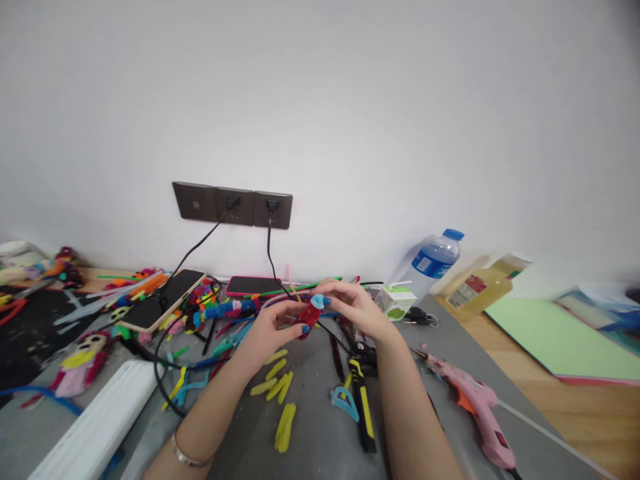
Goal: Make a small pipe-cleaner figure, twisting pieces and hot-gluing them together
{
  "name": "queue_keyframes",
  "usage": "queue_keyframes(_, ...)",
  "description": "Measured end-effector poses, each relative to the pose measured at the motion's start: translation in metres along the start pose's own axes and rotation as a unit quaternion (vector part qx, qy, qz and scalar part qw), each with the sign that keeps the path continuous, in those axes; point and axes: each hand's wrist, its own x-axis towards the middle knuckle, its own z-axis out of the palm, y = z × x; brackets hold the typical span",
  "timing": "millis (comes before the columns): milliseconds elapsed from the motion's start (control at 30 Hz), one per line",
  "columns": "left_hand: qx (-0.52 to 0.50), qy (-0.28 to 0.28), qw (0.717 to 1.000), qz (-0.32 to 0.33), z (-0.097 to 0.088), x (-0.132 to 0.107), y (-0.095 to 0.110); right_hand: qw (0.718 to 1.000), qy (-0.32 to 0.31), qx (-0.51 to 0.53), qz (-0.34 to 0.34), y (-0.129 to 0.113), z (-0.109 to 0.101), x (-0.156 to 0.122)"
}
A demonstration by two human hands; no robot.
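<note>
My left hand [273, 328] is closed around a small red fuzzy pipe-cleaner piece [309, 320], held above the grey table [320, 433]. My right hand [350, 303] pinches a light blue pipe-cleaner bit [317, 301] at the top of that red piece. Both hands meet over the table's middle, close to the wall. Several yellow pipe-cleaner pieces [280, 390] lie on the table just below my hands. A light blue loop [345, 402] lies beside black-and-yellow pliers [364, 400].
A pink glue gun [473, 407] lies at the right. Two phones [163, 300] charge near the wall sockets [233, 205]. A water bottle [433, 263], a juice bottle [483, 283] and a small carton [395, 300] stand at the back right. Coloured pipe-cleaner scraps and figures crowd the left.
</note>
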Motion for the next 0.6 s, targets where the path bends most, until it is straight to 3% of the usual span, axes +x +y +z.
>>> queue_keyframes(267, -0.002, 0.017, 1.000, 0.003, 0.001, -0.001, 0.003, 0.998, 0.030, -0.048, -0.008, 0.005, -0.005, -0.002)
queue_keyframes(600, 0.005, 0.019, 1.000, 0.001, 0.000, 0.000, 0.006, 0.995, 0.070, -0.036, -0.054, 0.007, 0.005, 0.006)
